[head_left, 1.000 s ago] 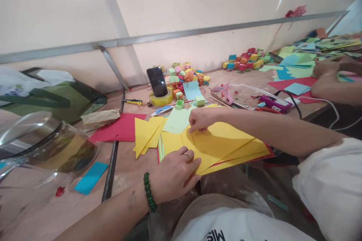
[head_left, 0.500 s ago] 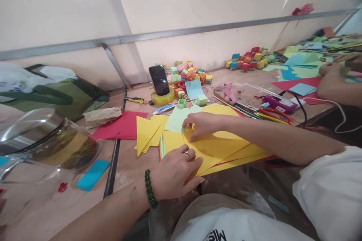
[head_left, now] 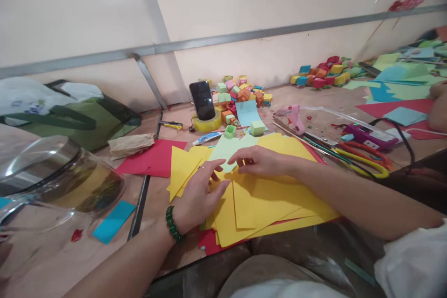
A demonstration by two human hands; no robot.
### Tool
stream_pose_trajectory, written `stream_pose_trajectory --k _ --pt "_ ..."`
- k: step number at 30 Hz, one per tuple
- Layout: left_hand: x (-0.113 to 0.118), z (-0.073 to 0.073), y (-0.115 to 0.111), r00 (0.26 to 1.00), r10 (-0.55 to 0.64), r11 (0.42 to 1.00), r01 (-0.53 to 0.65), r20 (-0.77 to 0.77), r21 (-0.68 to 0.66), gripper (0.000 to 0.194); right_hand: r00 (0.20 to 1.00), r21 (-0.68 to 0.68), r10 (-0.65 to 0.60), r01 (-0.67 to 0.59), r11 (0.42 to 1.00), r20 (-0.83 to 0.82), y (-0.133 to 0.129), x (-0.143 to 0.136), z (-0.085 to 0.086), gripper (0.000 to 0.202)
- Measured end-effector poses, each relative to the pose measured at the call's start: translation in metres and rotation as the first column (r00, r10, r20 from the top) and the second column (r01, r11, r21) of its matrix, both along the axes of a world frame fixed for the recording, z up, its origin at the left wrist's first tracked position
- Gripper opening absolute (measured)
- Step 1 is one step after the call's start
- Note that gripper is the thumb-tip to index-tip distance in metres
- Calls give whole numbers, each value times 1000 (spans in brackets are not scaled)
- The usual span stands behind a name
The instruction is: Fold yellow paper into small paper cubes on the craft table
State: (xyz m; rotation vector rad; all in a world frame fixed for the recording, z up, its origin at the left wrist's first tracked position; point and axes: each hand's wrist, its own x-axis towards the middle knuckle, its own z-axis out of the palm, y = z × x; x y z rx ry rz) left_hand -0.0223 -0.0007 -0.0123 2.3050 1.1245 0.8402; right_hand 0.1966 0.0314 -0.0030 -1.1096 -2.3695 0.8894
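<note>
A loose stack of yellow paper sheets [head_left: 279, 195] lies in front of me, with red paper showing beneath it. My left hand [head_left: 200, 191], wearing a ring and a green bead bracelet, is over the stack's left side, fingers spread and nothing visible in them. Over the stack's back part is my right hand [head_left: 256, 160], its fingers loosely bent and apart, beside light green paper [head_left: 225, 151]. A narrow yellow piece [head_left: 244, 205] lies on top between the hands. Yellow paper triangles [head_left: 179, 167] are left of the stack. Behind it sit an open green paper box [head_left: 230, 131] and a green paper cube [head_left: 257, 128].
A phone [head_left: 202, 100] leans on a yellow tape roll [head_left: 206, 122]. Small paper cubes [head_left: 244, 93] are heaped behind. A pink glue gun [head_left: 293, 116], scissors [head_left: 366, 160] and a purple power strip [head_left: 370, 135] lie right. A glass teapot [head_left: 94, 181] stands left. A co-worker's hand [head_left: 438, 107] shows at right.
My left hand has moved back and left from the stack's front edge, its fingers lifting. My right hand stays over the sheets. The narrow yellow piece now shows, and the view has shifted.
</note>
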Motion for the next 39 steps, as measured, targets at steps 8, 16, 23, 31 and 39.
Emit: stream_pose_trajectory --k 8,16,23,31,39 --pt "1 -3 -1 999 -43 998 42 -11 -43 34 993 -5 78 -78 997 84 -6 -6 -3 13" --pt "4 0 1 968 -10 870 131 249 -475 48 909 -52 128 -162 985 -397 -1 -1 -4 13" --pt "7 4 0 864 -10 614 403 504 -679 70 860 90 180 -156 984 -478 -15 -12 1 10" --pt "12 12 4 850 243 719 165 467 -675 23 895 373 288 -152 915 -341 -22 -15 2 51" --pt "7 2 3 955 149 883 -12 257 -469 19 988 218 -16 49 975 -154 -2 6 0 14"
